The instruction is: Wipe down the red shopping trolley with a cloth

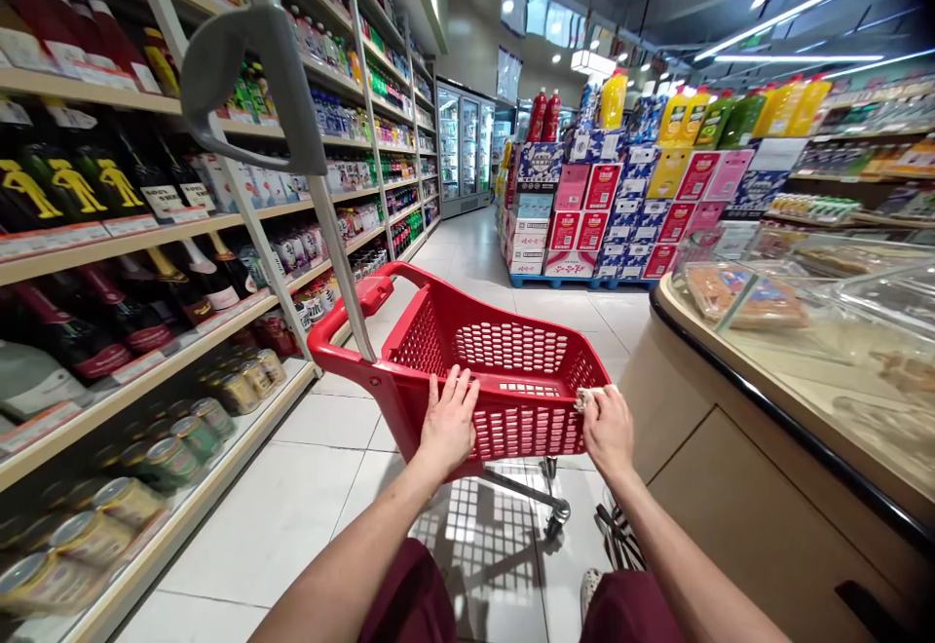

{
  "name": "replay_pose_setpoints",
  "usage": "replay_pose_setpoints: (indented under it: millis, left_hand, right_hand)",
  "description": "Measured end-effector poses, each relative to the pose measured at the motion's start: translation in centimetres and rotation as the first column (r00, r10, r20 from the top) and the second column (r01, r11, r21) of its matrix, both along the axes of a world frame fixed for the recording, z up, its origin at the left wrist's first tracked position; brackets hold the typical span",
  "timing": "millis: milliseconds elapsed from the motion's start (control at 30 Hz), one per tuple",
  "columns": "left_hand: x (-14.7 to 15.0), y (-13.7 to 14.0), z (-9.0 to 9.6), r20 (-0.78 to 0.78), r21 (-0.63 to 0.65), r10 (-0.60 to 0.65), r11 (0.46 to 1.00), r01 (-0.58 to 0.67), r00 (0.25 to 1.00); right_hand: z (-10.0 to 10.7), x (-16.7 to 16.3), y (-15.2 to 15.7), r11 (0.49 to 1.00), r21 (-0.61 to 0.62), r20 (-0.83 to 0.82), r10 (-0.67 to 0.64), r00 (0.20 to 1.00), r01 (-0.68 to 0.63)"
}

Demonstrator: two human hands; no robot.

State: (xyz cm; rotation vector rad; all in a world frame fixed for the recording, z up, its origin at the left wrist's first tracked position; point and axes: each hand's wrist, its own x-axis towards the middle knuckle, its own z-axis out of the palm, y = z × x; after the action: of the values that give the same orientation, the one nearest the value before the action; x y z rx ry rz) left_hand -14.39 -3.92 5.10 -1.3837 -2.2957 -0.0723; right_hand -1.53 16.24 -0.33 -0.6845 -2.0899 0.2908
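A red plastic shopping cart (520,349) with perforated basket walls stands side-on in front of me. My left hand (448,419) lies on its near rim, fingers stretched out over the edge and nothing in them. At the basket's right-hand corner, my right hand (608,429) is closed on a pale crumpled cloth (590,397), pressed against the rim. Part of the cloth is hidden under the fingers. From the cart's left end rises a metal pole (340,244) with a grey loop handle (274,88). A caster wheel (556,518) shows below the basket.
Shelves of bottles and cans (175,448) line the left side. To the right is a counter (701,429) with packaged food (745,294) on top. Stacked drink cartons (628,205) stand beyond the cart, with glass-door coolers (464,141) farther back. A striped object (619,534) lies by the counter's base.
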Motion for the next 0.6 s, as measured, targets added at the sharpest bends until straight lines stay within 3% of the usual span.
replay_pose_setpoints:
  millis: [67,167,233,367,433,500,600]
  left_hand:
    - [0.2,0.1,0.1,0.01,0.005,0.001,1.0,-0.002,1.0]
    - [0.3,-0.2,0.6,0.017,-0.006,-0.004,1.0,0.004,1.0]
    - [-0.1,-0.9,1.1,0.005,0.0,0.019,1.0,-0.019,1.0]
    - [-1.2,-2.7,1.8,-0.021,0.046,0.148,0.988,-0.147,0.989]
    - [-1.4,-3.1,1.9,-0.009,0.044,0.158,0.987,-0.157,0.987]
    - [-1.5,-3.1,1.9,0.005,0.045,0.146,0.988,-0.146,0.989]
    - [-1.7,-3.5,2.0,-0.001,0.044,0.107,0.993,-0.107,0.994]
  right_hand:
    - [0.0,-0.9,-1.2,1.0,0.025,0.005,0.008,1.0,-0.008]
    - [-0.1,-2.7,-3.6,0.971,0.14,0.088,0.181,0.979,-0.192]
    - [-0.4,-2.6,-3.4,0.959,0.175,0.135,0.201,0.97,-0.223]
    - [-0.9,-0.5,-0.5,0.992,0.109,0.126,-0.075,0.989,0.061]
    - [-0.6,-1.3,-1.2,0.991,0.099,0.125,-0.102,0.987,0.09]
    - [0.1,-3.4,-3.8,0.988,0.137,0.142,0.047,0.989,-0.066]
    - [0.8,-5.8,-7.2,0.941,0.216,0.159,0.228,0.961,-0.259]
